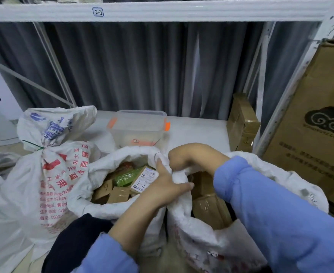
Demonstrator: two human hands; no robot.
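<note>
While left sack point(107, 162) and right sack point(201, 245) stood open side by side before shelf point(191, 125), left hand point(162, 186) and right hand point(186, 154) gripped rolled rims point(179, 180) where sacks met, fingers curled on cloth. Parcels point(119, 194) filled both; none in hand. Judged early: emptying left to do.

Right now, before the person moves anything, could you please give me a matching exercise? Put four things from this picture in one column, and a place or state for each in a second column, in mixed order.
Column 1
1. tied sack
2. clear plastic box
3. labelled parcel
4. left hand

Column 2
A. grips the rolled sack rim
B. stands on the shelf, with orange clips at its sides
C. lies in the open sack, beside a green packet
D. is closed at the neck with a green tie

Pairs: 1-D, 2-B, 3-C, 4-A
</note>
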